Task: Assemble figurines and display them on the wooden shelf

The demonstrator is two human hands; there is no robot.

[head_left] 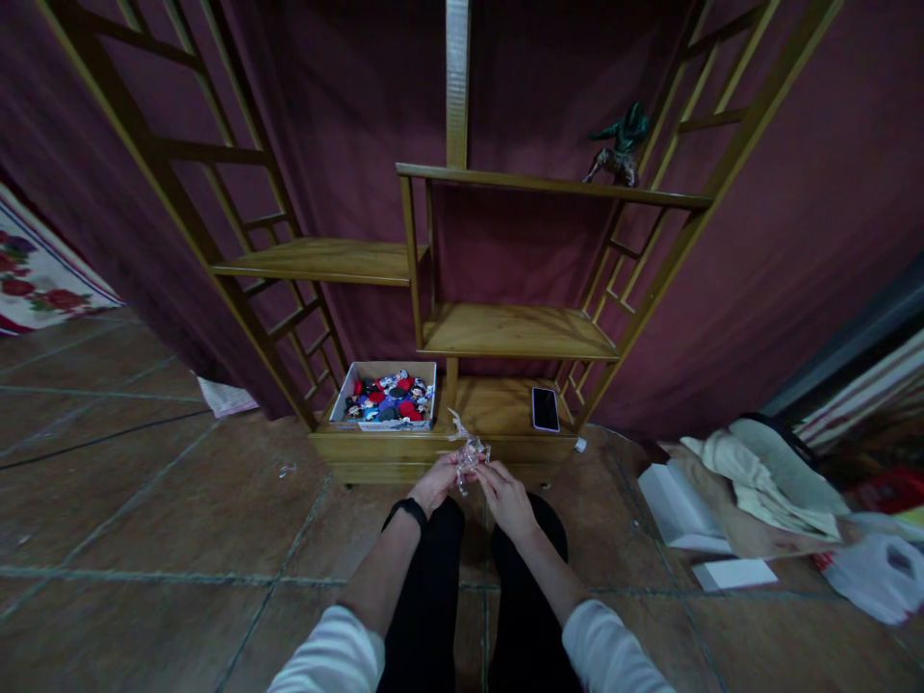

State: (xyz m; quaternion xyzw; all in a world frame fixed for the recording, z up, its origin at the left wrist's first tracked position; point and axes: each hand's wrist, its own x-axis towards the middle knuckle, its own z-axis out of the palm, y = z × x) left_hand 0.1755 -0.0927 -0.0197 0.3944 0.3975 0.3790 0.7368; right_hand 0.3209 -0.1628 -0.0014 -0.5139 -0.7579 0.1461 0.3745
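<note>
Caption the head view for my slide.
Left hand and right hand hold a translucent, spindly object before a brown wooden shelf unit.

Wooden shelf (520, 332), maroon curtain (346, 125), tiled floor (173, 626)

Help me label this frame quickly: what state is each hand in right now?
Left hand: closed, holding the clear figure-like object.
Right hand: closed, gripping the same object from the other side.
</note>
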